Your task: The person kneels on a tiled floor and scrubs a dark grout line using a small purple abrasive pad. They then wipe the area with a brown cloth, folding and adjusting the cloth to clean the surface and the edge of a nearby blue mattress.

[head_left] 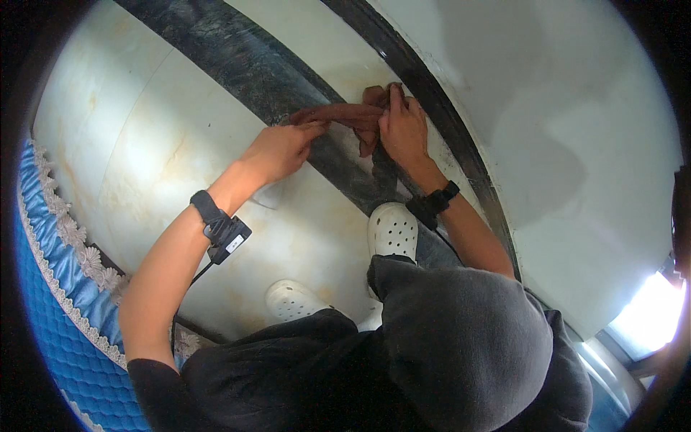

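— Two hands on one brown cloth [344, 115], stretched along the dark floor band [237, 54] at twelve o'clock?
— Yes. Left hand [279, 147] pinches one end, right hand [403, 129] clenches the other, keeping it taut. White clogs [392, 230] below, six o'clock.

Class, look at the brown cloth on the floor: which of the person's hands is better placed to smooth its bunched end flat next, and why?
Probably the right hand: it lies directly on the bunched end of the brown cloth beside the black skirting strip. The left hand only pinches the opposite, stretched end.
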### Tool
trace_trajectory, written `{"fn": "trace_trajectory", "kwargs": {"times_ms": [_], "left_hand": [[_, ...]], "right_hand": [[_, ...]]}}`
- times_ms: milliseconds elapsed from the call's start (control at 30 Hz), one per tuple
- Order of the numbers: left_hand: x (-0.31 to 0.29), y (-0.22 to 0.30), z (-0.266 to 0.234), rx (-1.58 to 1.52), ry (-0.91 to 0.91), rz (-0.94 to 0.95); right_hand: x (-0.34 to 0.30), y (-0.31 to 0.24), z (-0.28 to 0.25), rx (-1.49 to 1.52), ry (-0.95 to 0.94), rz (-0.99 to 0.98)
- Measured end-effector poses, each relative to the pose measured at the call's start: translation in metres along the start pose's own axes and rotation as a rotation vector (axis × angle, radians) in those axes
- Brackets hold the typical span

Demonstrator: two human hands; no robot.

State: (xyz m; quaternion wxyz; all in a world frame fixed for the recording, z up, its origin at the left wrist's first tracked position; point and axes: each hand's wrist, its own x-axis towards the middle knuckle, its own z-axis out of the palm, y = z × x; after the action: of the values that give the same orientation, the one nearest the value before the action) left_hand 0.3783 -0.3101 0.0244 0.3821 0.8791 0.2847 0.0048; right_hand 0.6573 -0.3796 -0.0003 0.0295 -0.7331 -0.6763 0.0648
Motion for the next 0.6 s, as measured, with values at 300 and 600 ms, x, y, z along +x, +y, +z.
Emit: {"fn": "trace_trajectory", "kwargs": {"times_ms": [300,600], "left_hand": [[0.010,0.004,0.005,0.093,-0.010,0.017],[-0.029,0.014,0.026,0.136,0.019,0.068]], "right_hand": [[0.044,-0.017,-0.004,0.030,0.057,-0.048],[-0.062,-0.046,-0.006,0.251,-0.121,0.106]]}}
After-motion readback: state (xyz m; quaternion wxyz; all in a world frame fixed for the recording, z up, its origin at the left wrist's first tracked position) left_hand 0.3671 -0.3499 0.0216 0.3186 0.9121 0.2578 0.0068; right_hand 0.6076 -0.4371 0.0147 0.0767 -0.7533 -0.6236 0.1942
